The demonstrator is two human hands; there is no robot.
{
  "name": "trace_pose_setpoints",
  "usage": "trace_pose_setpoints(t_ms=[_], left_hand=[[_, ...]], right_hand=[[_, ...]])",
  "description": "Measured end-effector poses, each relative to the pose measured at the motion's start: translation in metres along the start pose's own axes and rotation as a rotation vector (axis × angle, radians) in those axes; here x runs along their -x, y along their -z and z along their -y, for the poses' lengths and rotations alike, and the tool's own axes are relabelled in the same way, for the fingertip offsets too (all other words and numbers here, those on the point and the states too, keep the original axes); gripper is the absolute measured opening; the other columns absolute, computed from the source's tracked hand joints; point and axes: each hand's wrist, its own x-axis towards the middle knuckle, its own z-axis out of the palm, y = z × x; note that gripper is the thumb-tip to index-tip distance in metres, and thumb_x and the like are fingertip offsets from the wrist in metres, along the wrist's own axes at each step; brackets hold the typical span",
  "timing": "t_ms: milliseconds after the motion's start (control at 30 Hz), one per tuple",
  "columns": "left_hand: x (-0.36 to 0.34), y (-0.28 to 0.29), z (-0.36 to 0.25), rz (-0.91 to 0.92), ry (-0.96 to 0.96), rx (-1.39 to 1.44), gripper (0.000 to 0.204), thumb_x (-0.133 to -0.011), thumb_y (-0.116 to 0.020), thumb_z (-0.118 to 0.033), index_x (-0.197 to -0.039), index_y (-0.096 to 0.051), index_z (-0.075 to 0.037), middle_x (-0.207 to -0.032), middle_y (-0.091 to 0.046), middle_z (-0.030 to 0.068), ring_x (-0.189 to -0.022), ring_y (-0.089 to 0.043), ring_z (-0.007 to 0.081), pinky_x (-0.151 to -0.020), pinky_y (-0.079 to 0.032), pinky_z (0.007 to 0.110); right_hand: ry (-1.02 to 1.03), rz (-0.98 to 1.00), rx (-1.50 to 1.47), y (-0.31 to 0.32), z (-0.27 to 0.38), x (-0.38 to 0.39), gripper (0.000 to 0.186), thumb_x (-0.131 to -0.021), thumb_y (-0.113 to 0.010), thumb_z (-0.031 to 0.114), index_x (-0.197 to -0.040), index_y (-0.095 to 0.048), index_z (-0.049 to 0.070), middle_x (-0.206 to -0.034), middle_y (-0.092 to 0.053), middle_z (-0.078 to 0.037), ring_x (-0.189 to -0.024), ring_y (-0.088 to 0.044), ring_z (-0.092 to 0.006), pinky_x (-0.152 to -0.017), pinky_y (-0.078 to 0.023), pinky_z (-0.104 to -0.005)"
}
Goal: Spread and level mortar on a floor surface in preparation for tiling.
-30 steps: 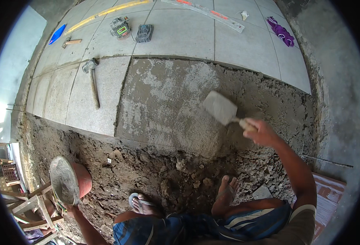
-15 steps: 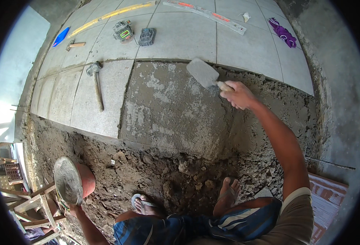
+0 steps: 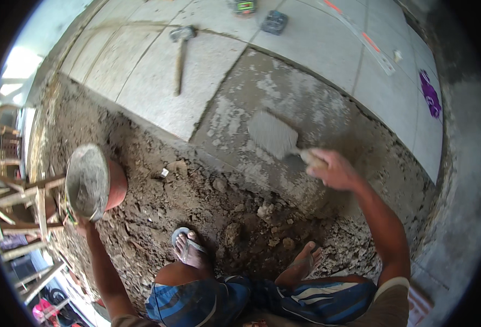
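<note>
My right hand (image 3: 336, 170) is closed round the handle of a trowel (image 3: 273, 133). The trowel's broad grey blade lies over a patch of wet mortar (image 3: 237, 122) that carries pale powdery streaks; whether blade and mortar touch, I cannot tell. At the left, my left hand (image 3: 81, 224) grips the near rim of a reddish bucket (image 3: 118, 185). That bucket leans with its mouth toward the left, and grey stuff coats its inside. My left fingers are partly hidden at the rim.
Pale floor tiles (image 3: 180, 65) border the mortar, with a mallet (image 3: 179, 57) lying on one. Farther off are a dark block-shaped device (image 3: 274, 22), a long level-like bar (image 3: 360, 35) and a purple cloth (image 3: 429, 94). Rough soil (image 3: 240, 218) surrounds my feet; wooden framing (image 3: 33, 196) stands left.
My view has swung left. The trowel has come from the tiles' edge back toward me across the mortar, still in my right hand. My left hand stays on the bucket.
</note>
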Motion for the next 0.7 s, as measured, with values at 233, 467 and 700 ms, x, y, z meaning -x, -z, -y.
trace_pose_setpoints(t_ms=[233, 467, 700], left_hand=[[0.032, -0.006, -0.034, -0.314, -0.016, -0.532, 0.090, -0.091, -0.058, -0.074, -0.099, -0.073, 0.014, -0.092, -0.073, 0.0249, -0.083, -0.068, 0.0367, -0.074, -0.054, 0.049], [0.065, -0.023, -0.040, -0.150, -0.091, -0.227, 0.090, -0.096, -0.052, -0.072, -0.111, -0.070, 0.015, -0.088, -0.071, 0.0225, -0.076, -0.064, 0.0308, -0.072, -0.052, 0.047], [0.080, -0.035, -0.046, -0.192, -0.037, -0.185, 0.087, -0.095, -0.059, -0.069, -0.103, -0.072, 0.017, -0.087, -0.072, 0.0215, -0.076, -0.065, 0.0274, -0.069, -0.053, 0.045]], right_hand=[[0.112, -0.035, 0.088, -0.040, 0.055, -0.040, 0.060, -0.092, -0.072, 0.029, -0.142, -0.056, 0.000, -0.086, -0.065, -0.005, -0.064, -0.059, -0.0108, -0.057, -0.050, -0.0318], [0.336, 0.008, 0.347, -0.069, 0.061, -0.074, 0.062, -0.090, -0.070, 0.038, -0.139, -0.059, 0.003, -0.092, -0.067, -0.009, -0.074, -0.063, -0.0180, -0.069, -0.053, -0.0379], [-0.082, -0.046, 0.002, -0.002, 0.090, -0.093, 0.051, -0.095, -0.070, 0.024, -0.142, -0.056, 0.006, -0.078, -0.060, 0.001, -0.054, -0.054, -0.0075, -0.046, -0.047, -0.0251]])
